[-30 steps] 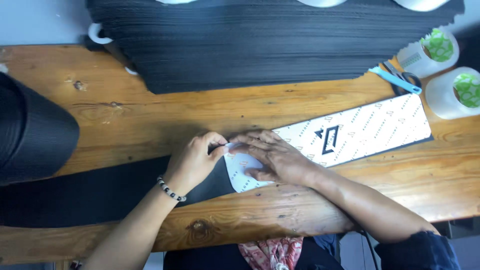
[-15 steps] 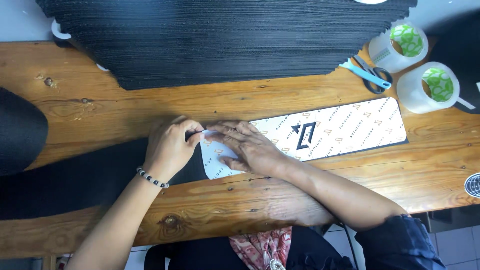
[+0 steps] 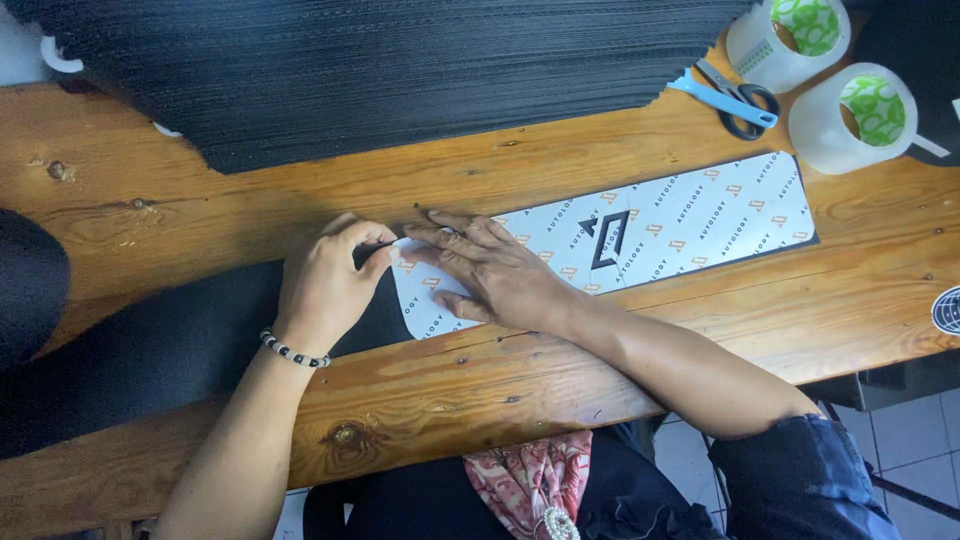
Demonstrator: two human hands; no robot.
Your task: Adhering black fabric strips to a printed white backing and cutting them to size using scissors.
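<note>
A long white patterned sticker strip (image 3: pixel 660 225) with a dark emblem lies on a black sheet (image 3: pixel 180 350) across the wooden table (image 3: pixel 300 200). My right hand (image 3: pixel 495 275) presses flat on the strip's left end, fingers spread. My left hand (image 3: pixel 325 285), with a beaded bracelet at the wrist, pinches the strip's left edge between thumb and fingers where it meets the black sheet.
A large stack of black ribbed sheets (image 3: pixel 400 70) fills the far side. Blue-handled scissors (image 3: pixel 730 100) and two white tape rolls with green cores (image 3: pixel 790 35) (image 3: pixel 855 115) sit at the far right. Another black object (image 3: pixel 25 290) lies at the left edge.
Both hands stay at the strip's left end; my left fingers have shifted slightly on its edge. The view has drifted, so everything sits a little differently in frame.
</note>
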